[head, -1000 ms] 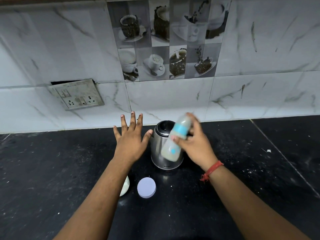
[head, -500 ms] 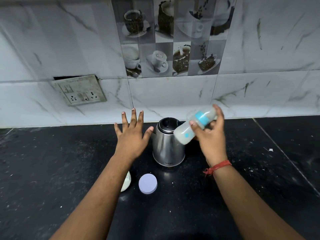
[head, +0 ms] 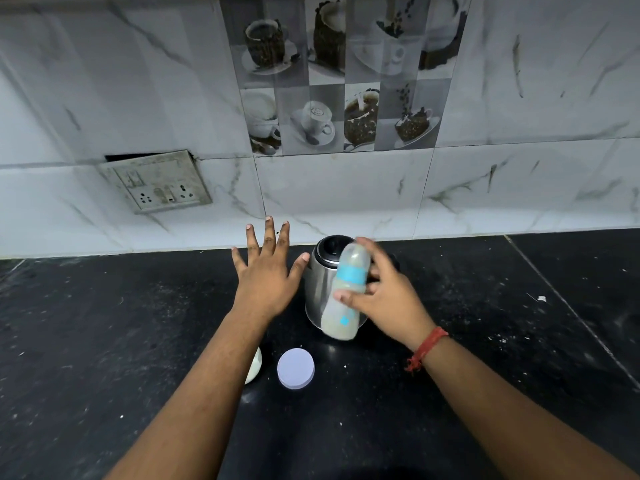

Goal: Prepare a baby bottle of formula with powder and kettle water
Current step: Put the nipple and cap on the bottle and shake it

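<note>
My right hand (head: 388, 299) grips a baby bottle (head: 346, 292) with a clear cap, a blue collar and pale milky liquid inside; the bottle is held nearly upright, cap end up, in front of the steel kettle (head: 320, 282). The kettle stands on the black counter (head: 104, 341) with its black lid shut. My left hand (head: 266, 271) hovers flat left of the kettle, fingers spread, holding nothing. A round pale lid (head: 296, 368) lies on the counter below the kettle. A white container (head: 252, 370) is mostly hidden behind my left forearm.
A marble-tiled wall (head: 519, 168) rises behind the counter, with a loose socket plate (head: 156, 181) at the left. A counter seam (head: 571, 313) runs diagonally at the right, with a small white scrap (head: 542, 298) near it.
The bottle swung from tilted in front of the kettle, up and right to nearly level, then back down in front of the kettle. My left hand stayed spread in place.
</note>
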The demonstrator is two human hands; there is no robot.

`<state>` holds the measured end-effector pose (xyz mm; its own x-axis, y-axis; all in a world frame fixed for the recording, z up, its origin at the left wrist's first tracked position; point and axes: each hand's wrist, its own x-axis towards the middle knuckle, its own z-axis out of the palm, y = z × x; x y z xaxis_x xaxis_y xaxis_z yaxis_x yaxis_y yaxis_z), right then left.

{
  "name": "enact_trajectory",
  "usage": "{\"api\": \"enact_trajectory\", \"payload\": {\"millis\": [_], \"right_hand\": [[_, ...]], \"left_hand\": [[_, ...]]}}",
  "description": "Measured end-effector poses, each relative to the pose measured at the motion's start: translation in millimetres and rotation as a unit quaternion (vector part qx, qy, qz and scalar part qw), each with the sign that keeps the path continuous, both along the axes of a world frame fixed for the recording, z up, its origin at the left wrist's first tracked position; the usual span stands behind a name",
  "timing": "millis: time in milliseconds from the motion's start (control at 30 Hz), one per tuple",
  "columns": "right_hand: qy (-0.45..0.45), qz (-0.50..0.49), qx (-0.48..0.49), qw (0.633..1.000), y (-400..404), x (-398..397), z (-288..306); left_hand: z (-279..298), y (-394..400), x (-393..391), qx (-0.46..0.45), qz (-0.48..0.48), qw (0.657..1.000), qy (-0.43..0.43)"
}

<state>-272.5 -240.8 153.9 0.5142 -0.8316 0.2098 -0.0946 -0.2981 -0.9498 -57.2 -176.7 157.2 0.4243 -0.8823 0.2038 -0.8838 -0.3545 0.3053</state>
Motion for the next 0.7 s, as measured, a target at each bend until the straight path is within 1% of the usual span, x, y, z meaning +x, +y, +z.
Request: {"api": "enact_trajectory", "payload": {"millis": [33, 67, 133, 167, 200, 233, 300, 333, 367, 400, 467, 500, 533, 567, 600, 633, 667, 700], "right_hand": [[0.013, 0.019, 0.001, 1.000, 0.2, -2.1, -1.9], [-0.014, 0.002, 0.008, 1.000, -2.8, -3.9, -1.0], [-0.129, -0.102, 0.050, 0.985, -10.5, -5.3, 3.4], [-0.166, -0.151, 0.063, 0.972, -12.6, -4.4, 2.7], [-0.172, -0.181, 0.061, 0.966, -12.9, -3.5, 1.6], [-0.152, -0.174, 0.051, 0.972, -11.8, -2.0, -0.9], [-0.064, -0.069, 0.041, 0.995, -9.0, -0.7, -6.7], [-0.037, -0.031, 0.047, 0.998, -10.3, -2.2, -6.9], [-0.044, -0.031, 0.054, 0.997, -14.4, -4.5, -3.9], [-0.080, -0.066, 0.069, 0.992, -20.5, -7.5, 1.2], [-0.178, -0.166, 0.103, 0.964, -29.7, -11.6, 11.9], [-0.203, -0.198, 0.102, 0.954, -30.7, -11.5, 13.0], [-0.191, -0.210, 0.083, 0.955, -28.4, -11.0, 12.8], [-0.146, -0.186, 0.057, 0.970, -25.2, -10.2, 9.5], [-0.084, -0.123, 0.041, 0.988, -20.0, -8.9, 6.0], [-0.020, -0.042, 0.041, 0.998, -14.8, -8.7, 2.8], [0.020, 0.020, 0.050, 0.998, -12.2, -9.8, 1.0], [0.021, 0.036, 0.058, 0.997, -13.0, -11.3, 1.8]], "left_hand": [[-0.4, -0.4, 0.4, -0.002, 0.000, 1.000, 0.001], [-0.8, -0.7, 0.8, -0.004, 0.001, 1.000, 0.002], [-1.7, -1.5, 1.3, -0.005, 0.004, 1.000, 0.005], [-2.3, -1.8, 1.2, -0.005, 0.005, 1.000, 0.005], [-2.6, -2.2, 1.2, -0.005, 0.005, 1.000, 0.004], [-2.9, -2.6, 1.3, -0.005, 0.004, 1.000, 0.003], [-3.5, -3.9, 1.9, -0.005, 0.001, 1.000, 0.000], [-3.6, -4.4, 2.4, -0.006, 0.001, 1.000, 0.000], [-3.7, -4.5, 2.9, -0.006, 0.001, 1.000, 0.000], [-3.7, -4.6, 3.3, -0.006, 0.002, 1.000, 0.000], [-3.7, -4.4, 3.7, -0.003, 0.004, 1.000, 0.000], [-3.6, -4.1, 3.7, 0.000, 0.005, 1.000, -0.001], [-3.4, -4.2, 3.4, 0.001, 0.006, 1.000, -0.002], [-3.3, -4.5, 2.8, 0.002, 0.005, 1.000, -0.002], [-3.3, -5.0, 2.2, 0.002, 0.004, 1.000, -0.001], [-3.4, -5.7, 1.6, 0.000, 0.003, 1.000, 0.000], [-3.2, -6.1, 1.4, -0.002, 0.002, 1.000, -0.001], [-3.0, -6.2, 1.7, -0.003, 0.000, 1.000, -0.002]]}}
